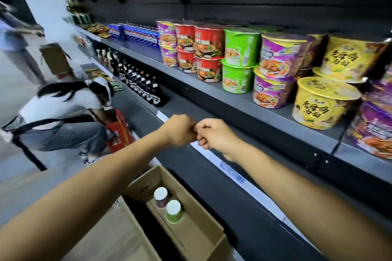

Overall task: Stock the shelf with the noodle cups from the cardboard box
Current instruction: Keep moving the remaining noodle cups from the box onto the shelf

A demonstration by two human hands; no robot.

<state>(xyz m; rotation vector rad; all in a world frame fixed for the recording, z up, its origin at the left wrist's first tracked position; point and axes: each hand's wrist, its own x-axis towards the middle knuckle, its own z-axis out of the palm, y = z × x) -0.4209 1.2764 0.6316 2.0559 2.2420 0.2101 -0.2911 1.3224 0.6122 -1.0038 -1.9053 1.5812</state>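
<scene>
Your fingers (202,133) were curled, both hands meeting knuckle to knuckle and holding no cup I could see, while two noodle cups (167,204) stood in the cardboard box (197,237) below; reaching down blindly, you could tip them.

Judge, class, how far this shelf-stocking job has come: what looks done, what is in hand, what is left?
Looks done: stacked noodle cups already line the shelf. In hand: nothing; the left hand and right hand meet in front of the shelf, fingers curled, holding no cup. Left: a purple cup and a green cup stand in the cardboard box.
</scene>
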